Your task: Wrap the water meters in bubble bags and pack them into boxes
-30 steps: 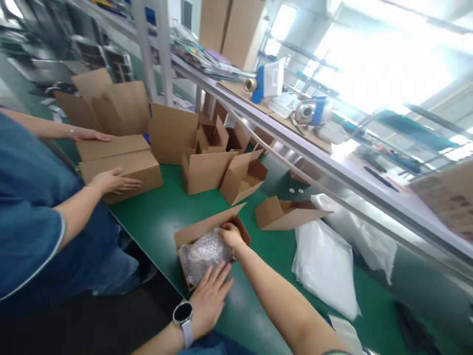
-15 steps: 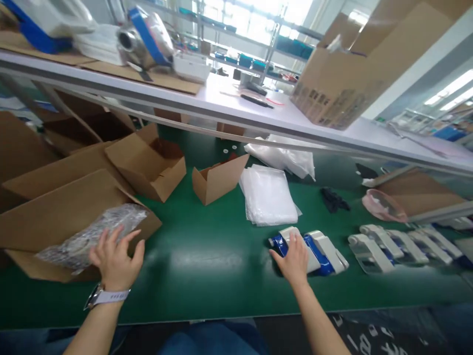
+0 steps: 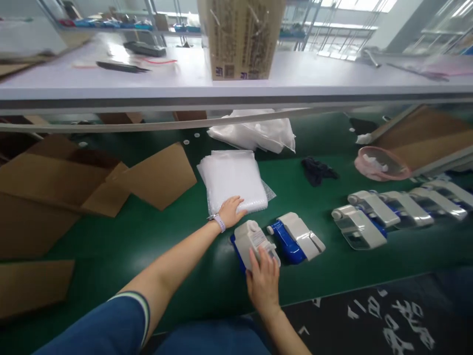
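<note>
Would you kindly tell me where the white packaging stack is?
The white packaging stack lies central in the head view, with the left hand at its near edge.

- Factory-like packing workshop
- long green worktop (image 3: 177, 281)
- brown cardboard boxes (image 3: 158, 175)
- stacked translucent white plastic bags (image 3: 236, 177)
- several similar white-and-blue plastic devices (image 3: 295, 239)
- grey metal racks (image 3: 177, 33) with blue bins (image 3: 143, 26)

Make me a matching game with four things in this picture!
Things:
1. left hand
2. right hand
3. pink bowl
4. big cardboard box

Places:
A. up on the white shelf
B. at the near edge of the white plastic stack
C. right of the dark cloth
D. on a white-and-blue device

Pairs: 1-B, 2-D, 3-C, 4-A
</note>
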{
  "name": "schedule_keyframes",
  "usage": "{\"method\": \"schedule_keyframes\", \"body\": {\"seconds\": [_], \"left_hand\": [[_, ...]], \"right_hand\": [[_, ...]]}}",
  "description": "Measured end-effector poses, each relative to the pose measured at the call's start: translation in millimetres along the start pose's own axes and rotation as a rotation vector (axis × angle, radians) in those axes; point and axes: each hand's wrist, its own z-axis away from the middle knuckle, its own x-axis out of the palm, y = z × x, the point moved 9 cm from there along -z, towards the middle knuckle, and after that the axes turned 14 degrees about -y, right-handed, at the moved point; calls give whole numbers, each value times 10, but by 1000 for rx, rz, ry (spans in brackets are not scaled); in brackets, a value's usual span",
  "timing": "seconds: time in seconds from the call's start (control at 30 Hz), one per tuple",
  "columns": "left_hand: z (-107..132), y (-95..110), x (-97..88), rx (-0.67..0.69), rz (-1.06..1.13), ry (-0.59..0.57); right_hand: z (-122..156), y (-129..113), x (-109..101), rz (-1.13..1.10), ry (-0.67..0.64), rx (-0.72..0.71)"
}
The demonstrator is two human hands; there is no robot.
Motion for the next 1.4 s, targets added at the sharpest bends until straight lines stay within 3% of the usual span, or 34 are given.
{"method": "schedule_keyframes", "body": {"seconds": [0.13, 0.17, 0.27, 0.4, 0.47, 0.53, 0.7, 0.77, 0.83, 0.93, 1.03, 1.13, 1.27, 1.4], "left_hand": [[-229, -37, 133, -47, -135, -14], [-275, -48, 171, -43, -167, -46], [-393, -119, 231, -40, -207, -127], [-476, -213, 167, -62, -210, -172], [-468, -267, 75, -98, -203, -180], [-405, -358, -92, -173, -195, -153], [137, -714, -663, -422, -205, 20], [479, -892, -719, -511, -232, 0], [846, -1077, -596, -570, -254, -108], [1462, -1351, -254, -642, -203, -260], [2076, -1542, 49, -711, -105, -281], [2517, -1586, 279, -704, 15, -229], [2702, -1553, 423, -617, 185, -97], [2530, -1573, 413, -529, 303, 11]], "right_hand": [[301, -319, -57, -153, 9, -474], [329, -333, -53, -201, 3, -526], [195, -231, 143, -359, -171, -398], [44, -308, 632, -494, -762, -217], [11, -368, 699, -462, -951, -205], [-58, -390, 654, -409, -1007, -240], [-176, -395, 574, -357, -1028, -260], [-186, -462, 592, -302, -1010, -244], [-164, -554, 631, -218, -981, -225], [-69, -667, 690, -115, -911, -205], [31, -648, 702, -86, -802, -135], [65, -589, 713, -76, -747, -100], [-110, -522, 729, -297, -789, -108], [-398, -434, 628, -533, -842, -105]]}}
